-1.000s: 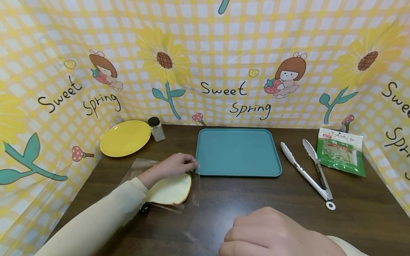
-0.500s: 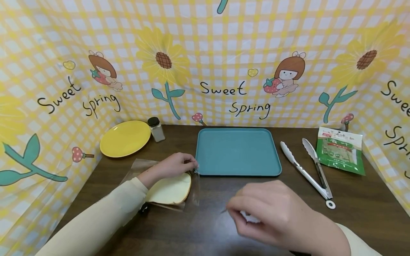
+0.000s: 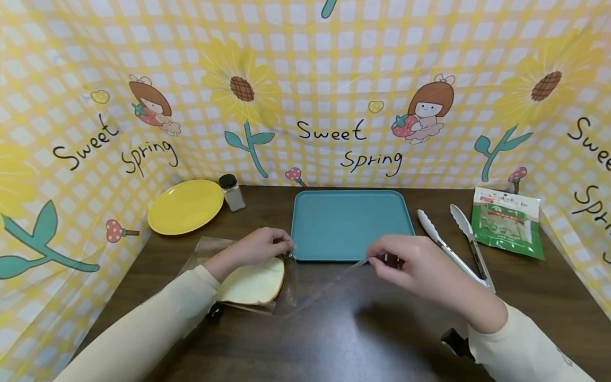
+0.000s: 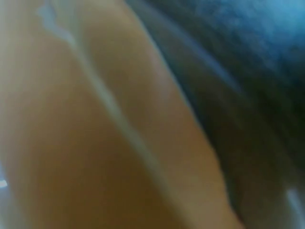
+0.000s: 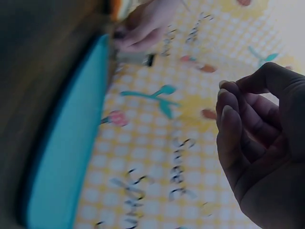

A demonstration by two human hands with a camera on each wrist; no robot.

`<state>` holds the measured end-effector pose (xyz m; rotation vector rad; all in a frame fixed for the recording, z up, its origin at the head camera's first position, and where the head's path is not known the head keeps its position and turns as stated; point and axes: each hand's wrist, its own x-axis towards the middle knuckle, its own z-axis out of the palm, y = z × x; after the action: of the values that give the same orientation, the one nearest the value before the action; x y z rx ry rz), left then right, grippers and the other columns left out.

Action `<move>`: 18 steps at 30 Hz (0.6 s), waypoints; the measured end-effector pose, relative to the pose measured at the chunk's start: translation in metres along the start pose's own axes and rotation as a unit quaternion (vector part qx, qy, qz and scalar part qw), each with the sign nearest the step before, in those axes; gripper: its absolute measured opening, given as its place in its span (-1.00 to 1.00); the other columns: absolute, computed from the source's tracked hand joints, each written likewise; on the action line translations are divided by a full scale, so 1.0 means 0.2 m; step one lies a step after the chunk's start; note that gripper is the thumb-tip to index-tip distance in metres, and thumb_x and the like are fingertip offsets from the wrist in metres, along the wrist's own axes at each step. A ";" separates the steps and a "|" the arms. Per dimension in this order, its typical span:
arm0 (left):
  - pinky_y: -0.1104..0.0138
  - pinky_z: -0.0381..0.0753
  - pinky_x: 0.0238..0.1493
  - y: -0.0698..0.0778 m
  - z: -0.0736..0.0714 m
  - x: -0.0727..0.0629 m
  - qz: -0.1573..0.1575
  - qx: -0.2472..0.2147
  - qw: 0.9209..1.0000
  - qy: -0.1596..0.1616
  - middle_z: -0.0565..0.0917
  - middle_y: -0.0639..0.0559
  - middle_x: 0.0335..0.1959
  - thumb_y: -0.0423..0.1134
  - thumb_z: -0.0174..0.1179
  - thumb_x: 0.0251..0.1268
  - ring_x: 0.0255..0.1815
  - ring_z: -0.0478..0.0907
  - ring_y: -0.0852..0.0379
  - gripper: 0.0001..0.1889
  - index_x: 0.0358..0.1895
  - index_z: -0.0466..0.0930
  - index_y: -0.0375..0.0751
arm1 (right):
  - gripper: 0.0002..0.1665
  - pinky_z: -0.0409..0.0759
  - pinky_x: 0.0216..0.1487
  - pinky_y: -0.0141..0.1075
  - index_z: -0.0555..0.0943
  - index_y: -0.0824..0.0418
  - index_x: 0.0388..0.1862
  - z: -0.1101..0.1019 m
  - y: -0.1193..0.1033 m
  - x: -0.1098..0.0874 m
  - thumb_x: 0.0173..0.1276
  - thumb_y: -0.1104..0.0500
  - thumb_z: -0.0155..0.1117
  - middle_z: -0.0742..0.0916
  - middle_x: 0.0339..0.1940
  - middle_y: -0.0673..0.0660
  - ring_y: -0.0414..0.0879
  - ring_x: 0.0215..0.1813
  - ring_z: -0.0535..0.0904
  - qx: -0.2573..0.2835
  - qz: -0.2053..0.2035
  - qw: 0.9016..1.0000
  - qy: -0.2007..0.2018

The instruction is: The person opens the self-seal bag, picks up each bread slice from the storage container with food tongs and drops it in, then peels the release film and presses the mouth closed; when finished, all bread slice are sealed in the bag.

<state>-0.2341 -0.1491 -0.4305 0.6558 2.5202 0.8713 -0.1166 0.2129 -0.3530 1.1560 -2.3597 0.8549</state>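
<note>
A pale bread slice with a brown crust [image 3: 255, 284] lies in a clear plastic bag [image 3: 210, 245] on the table's left side. My left hand [image 3: 260, 246] lies over the slice and pinches the bag near its far right corner; the fingertips are partly hidden. In front of the tray, my right hand [image 3: 406, 262] pinches the end of a thin clear plastic strip [image 3: 329, 286] between thumb and forefinger. The strip slants down left toward the bag; where it joins is hard to see. Skin and blurred clear plastic fill the left wrist view. Curled fingers of the right hand show in the right wrist view.
A teal tray [image 3: 350, 223] stands at the back middle. White-tipped tongs [image 3: 448, 249] and a green-and-white packet [image 3: 507, 223] lie to the right. At back left are a yellow plate [image 3: 186, 207] and a black-capped shaker jar [image 3: 232, 193]. A patterned cloth [image 3: 329, 95] hangs behind.
My right hand has moved up and away from the table's near edge to the tray's front, drawing the plastic strip along. The left hand has stayed in place on the bag.
</note>
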 end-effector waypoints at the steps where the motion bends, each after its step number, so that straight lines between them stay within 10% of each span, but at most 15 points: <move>1: 0.25 0.68 0.03 0.00 0.00 0.00 -0.001 -0.001 1.000 0.000 0.84 0.03 0.07 -0.10 0.05 0.71 -0.01 0.68 0.20 -0.72 0.06 0.79 -0.04 | -0.73 0.58 -0.33 -0.50 0.72 0.01 -0.22 0.00 0.03 -0.01 0.32 0.40 0.40 0.74 -0.34 -0.21 -0.47 -0.33 0.52 -0.003 0.017 1.000 -0.012; 8: 0.25 0.67 0.02 0.00 0.00 -0.01 -0.003 -0.005 1.000 0.000 0.84 0.04 0.06 -0.08 0.07 0.71 -0.03 0.67 0.19 -0.72 0.05 0.78 -0.02 | -0.79 0.61 -0.28 -0.41 0.73 -0.04 -0.25 0.01 0.15 -0.08 0.42 0.31 0.37 0.74 -0.34 -0.25 -0.47 -0.32 0.53 -0.010 0.145 0.983 -0.110; 18: 0.24 0.68 0.02 0.00 0.00 -0.01 -0.001 -0.003 1.000 -0.001 0.84 0.04 0.06 -0.09 0.07 0.71 -0.02 0.67 0.19 -0.73 0.05 0.78 -0.02 | -0.91 0.52 -0.34 -0.39 0.74 0.01 -0.25 0.05 0.27 -0.18 0.44 0.21 0.38 0.73 -0.40 -0.19 -0.40 -0.38 0.48 -0.052 0.211 0.949 -0.230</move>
<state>-0.2321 -0.1510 -0.4301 0.6512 2.5142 0.8762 -0.1392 0.2516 -0.4000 0.8891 -3.0702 0.6189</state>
